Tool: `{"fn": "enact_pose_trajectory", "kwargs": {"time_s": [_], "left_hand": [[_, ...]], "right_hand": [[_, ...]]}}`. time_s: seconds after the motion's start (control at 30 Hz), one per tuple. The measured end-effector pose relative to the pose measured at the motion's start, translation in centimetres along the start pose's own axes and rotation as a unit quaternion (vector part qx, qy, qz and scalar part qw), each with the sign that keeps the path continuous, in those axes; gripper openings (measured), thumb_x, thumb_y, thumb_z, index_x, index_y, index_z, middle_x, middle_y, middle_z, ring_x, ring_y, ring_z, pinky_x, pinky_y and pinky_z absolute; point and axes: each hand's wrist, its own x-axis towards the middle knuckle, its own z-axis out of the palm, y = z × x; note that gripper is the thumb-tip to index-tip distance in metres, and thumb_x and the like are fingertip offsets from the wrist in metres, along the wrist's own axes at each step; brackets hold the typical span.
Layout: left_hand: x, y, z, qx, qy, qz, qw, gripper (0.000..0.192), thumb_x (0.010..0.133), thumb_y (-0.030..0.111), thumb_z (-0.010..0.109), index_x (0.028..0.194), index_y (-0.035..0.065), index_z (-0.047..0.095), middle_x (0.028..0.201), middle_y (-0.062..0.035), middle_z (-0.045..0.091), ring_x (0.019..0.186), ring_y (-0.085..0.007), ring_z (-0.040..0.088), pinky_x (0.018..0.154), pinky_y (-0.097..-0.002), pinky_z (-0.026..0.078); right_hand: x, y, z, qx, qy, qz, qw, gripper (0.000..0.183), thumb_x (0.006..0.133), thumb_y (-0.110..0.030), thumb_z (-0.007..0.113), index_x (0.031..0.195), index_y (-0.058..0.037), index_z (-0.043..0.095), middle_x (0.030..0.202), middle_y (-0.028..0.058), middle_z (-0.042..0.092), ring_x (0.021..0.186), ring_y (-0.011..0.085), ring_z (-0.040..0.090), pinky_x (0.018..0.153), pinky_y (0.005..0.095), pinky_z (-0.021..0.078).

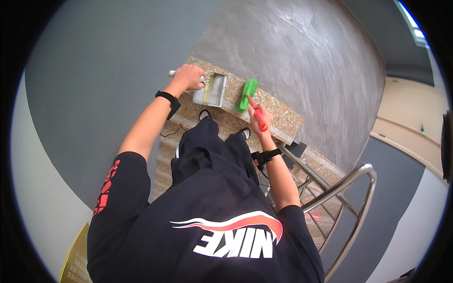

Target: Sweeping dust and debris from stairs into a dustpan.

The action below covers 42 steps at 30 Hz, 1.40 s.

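Observation:
My left hand (189,77) is closed around the white handle of a dustpan (218,93). Yellow comb teeth (209,86) run along the dustpan, whose open side faces right. The pan is at the top stair step (279,115), left of the brush; I cannot tell whether it touches the stone. In my right hand (262,116) is the red handle of a green-bristled hand brush (247,95). The brush head is over the speckled step, a short gap from the dustpan. It looks slightly blurred.
Beyond the step spreads a smooth grey floor (300,67). A grey wall (106,78) rises on the left. To the right, a stainless-steel stair railing (354,173) curves past my arm. My shoes (204,114) stand on a lower step. A gold sign (76,260) bears writing.

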Motion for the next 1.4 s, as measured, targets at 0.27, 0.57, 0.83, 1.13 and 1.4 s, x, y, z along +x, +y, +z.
{"fn": "enact_pose_trajectory", "kwargs": {"time_s": [0.27,0.57,0.83,1.13,1.4], "left_hand": [[-0.5,-1.6,0.7,-0.023,-0.016,0.030,0.999,0.033,0.075,0.031,0.075,0.106,0.0236,0.080,0.096,-0.0107,0.077,0.091,-0.0310,0.074,0.084,-0.0445,0.060],[-12.9,-8.8,5.9,-0.177,0.077,-0.115,0.974,0.036,0.076,0.030,0.073,0.110,0.0237,0.079,0.086,-0.0165,0.075,0.085,-0.0403,0.071,0.082,-0.0516,0.058],[-24.3,-7.7,7.6,-0.237,0.124,-0.297,0.917,0.036,0.078,0.030,0.073,0.113,0.0223,0.078,0.092,-0.0174,0.075,0.088,-0.0418,0.070,0.083,-0.0506,0.057],[-30.0,-5.9,10.0,-0.249,0.064,-0.420,0.870,0.037,0.082,0.031,0.072,0.117,0.0210,0.078,0.097,-0.0178,0.076,0.091,-0.0371,0.073,0.087,-0.0467,0.058],[-31.3,-7.8,15.6,-0.273,0.082,-0.456,0.843,0.035,0.086,0.032,0.070,0.118,0.0179,0.077,0.101,-0.0168,0.077,0.094,-0.0368,0.074,0.085,-0.0487,0.059]], "right_hand": [[3.4,-2.9,1.9,0.353,-0.101,0.113,0.923,0.016,0.102,-0.012,0.062,0.101,0.0035,0.061,0.096,0.0171,0.071,0.088,0.0269,0.075,0.083,0.0366,0.0642],[5.7,-2.0,-7.9,0.325,0.000,0.144,0.935,0.015,0.102,-0.010,0.053,0.099,0.0048,0.058,0.097,0.0217,0.069,0.087,0.0346,0.076,0.083,0.0413,0.0657],[6.2,-6.5,0.2,-0.083,-0.105,-0.124,0.983,0.014,0.093,-0.015,0.067,0.084,-0.0042,0.066,0.069,0.0153,0.070,0.067,0.0211,0.073,0.065,0.0354,0.0548],[8.0,-13.7,13.6,0.177,-0.212,-0.012,0.961,0.015,0.097,-0.008,0.056,0.093,0.0055,0.059,0.086,0.0159,0.069,0.076,0.0258,0.075,0.074,0.0344,0.0625],[9.1,-17.6,15.5,0.326,-0.185,0.046,0.926,0.013,0.097,-0.005,0.056,0.100,0.0079,0.057,0.095,0.0205,0.066,0.084,0.0323,0.074,0.084,0.0410,0.0663]]}}
